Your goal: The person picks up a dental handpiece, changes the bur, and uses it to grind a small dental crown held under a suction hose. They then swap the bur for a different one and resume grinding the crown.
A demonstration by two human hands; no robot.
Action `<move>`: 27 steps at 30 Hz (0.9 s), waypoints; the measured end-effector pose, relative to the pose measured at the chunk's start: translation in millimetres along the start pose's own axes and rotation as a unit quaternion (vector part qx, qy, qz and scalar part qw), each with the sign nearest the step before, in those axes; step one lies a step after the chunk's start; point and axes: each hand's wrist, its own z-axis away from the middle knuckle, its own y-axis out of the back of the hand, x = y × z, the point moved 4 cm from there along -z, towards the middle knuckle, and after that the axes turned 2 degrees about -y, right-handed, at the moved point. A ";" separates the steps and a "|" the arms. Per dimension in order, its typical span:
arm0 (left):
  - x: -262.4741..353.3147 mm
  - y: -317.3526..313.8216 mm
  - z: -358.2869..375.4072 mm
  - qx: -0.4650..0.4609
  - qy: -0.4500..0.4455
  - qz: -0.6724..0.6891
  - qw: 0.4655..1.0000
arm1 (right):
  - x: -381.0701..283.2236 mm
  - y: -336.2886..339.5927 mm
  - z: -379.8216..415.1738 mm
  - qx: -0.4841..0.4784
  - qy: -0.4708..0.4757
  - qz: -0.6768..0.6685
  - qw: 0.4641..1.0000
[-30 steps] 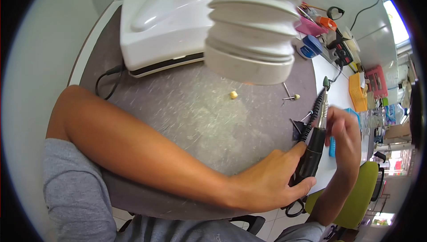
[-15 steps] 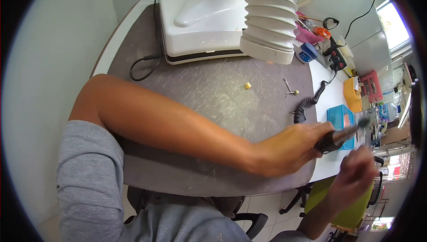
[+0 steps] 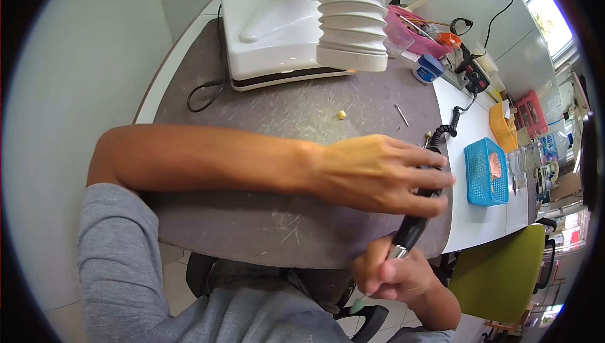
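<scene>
My right hand (image 3: 396,270) grips a black and silver rotary handpiece (image 3: 411,231) near its front end. A thin shank with a green tip (image 3: 357,306) sticks out of it toward the lower left, past the table edge. Across the rear of the handpiece reaches my left hand (image 3: 378,173), palm down, its fingers stretched out and spread. They overlap the black body in this view, slightly blurred. Beyond that hand, a small yellowish piece (image 3: 341,115) lies on the grey work surface (image 3: 277,113). A metal bur (image 3: 401,115) rests to its right.
A white machine (image 3: 271,40) with a ribbed hose (image 3: 351,21) stands at the back. A coiled cord (image 3: 449,130) runs to a black control box (image 3: 474,77). On the right are a blue jar (image 3: 428,69), a blue basket (image 3: 484,173) and a green chair (image 3: 498,273).
The handpiece has swung from the right side to the near edge, its tip now pointing toward my body. My right hand has taken hold of it; my left hand's fingers have spread.
</scene>
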 end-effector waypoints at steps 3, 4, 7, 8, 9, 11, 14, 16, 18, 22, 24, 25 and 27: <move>-14.1 24.4 19.3 -0.060 0.207 -0.042 0.976 | -5.3 -0.3 -4.9 -0.002 -0.092 0.071 0.993; -21.9 32.7 30.1 -0.089 0.276 -0.093 0.953 | -12.0 1.6 -5.3 -0.018 -0.127 0.101 0.987; -36.3 54.8 57.6 -0.095 0.405 -0.041 0.909 | -24.1 4.0 -10.5 -0.080 -0.101 0.142 0.981; -37.3 56.5 61.9 -0.099 0.408 -0.043 0.907 | -31.4 5.5 -14.2 -0.102 -0.099 0.169 0.975; -38.6 57.9 66.1 -0.092 0.447 0.007 0.890 | -35.5 7.3 -19.5 -0.107 -0.100 0.168 0.975; -43.7 58.6 71.1 -0.084 0.489 0.056 0.866 | -52.5 7.1 -29.7 -0.149 0.037 0.251 0.956; -46.7 53.4 70.0 -0.136 0.457 0.062 0.877 | -75.0 17.9 -41.8 -0.136 0.079 0.332 0.930; -49.4 52.2 70.9 -0.122 0.470 0.080 0.871 | -86.9 24.3 -48.9 -0.111 0.151 0.390 0.901; -50.2 52.5 73.0 -0.054 0.510 0.143 0.846 | -91.7 34.8 -54.0 -0.072 0.179 0.389 0.901; -49.1 59.4 74.6 0.080 0.617 0.329 0.710 | -95.3 57.3 -61.1 0.075 0.265 0.396 0.876; -44.1 57.5 76.9 0.110 0.665 0.414 0.612 | -100.9 61.0 -64.0 0.133 0.315 0.351 0.872; -43.8 57.4 77.8 0.113 0.666 0.410 0.612 | -104.2 61.1 -67.4 0.129 0.314 0.352 0.872; -43.1 55.0 79.9 0.131 0.681 0.431 0.577 | -114.2 58.3 -69.1 0.132 0.380 0.370 0.837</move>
